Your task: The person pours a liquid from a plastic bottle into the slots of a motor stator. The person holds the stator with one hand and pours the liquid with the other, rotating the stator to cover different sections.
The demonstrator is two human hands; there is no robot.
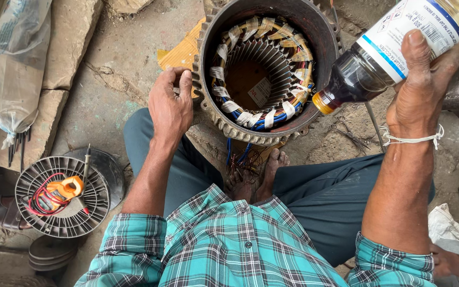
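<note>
A round metal motor housing (pixel 214 32) with finned sides stands on the ground before me, its inner coil windings (pixel 264 114) wrapped in white tape with blue and yellow wires. My left hand (pixel 170 106) grips the housing's left rim. My right hand (pixel 422 85) holds a clear plastic bottle (pixel 378 64) of dark liquid, tilted with its orange neck over the housing's right edge. My bare feet (pixel 253 178) rest under the housing's near side.
A grey fan cover (pixel 88 212) lies at the left with an orange clamp meter (pixel 65 190) and red leads on it. A white sack (pixel 11 58) rests on stone slabs at far left. Another person's hand (pixel 452 263) shows at bottom right.
</note>
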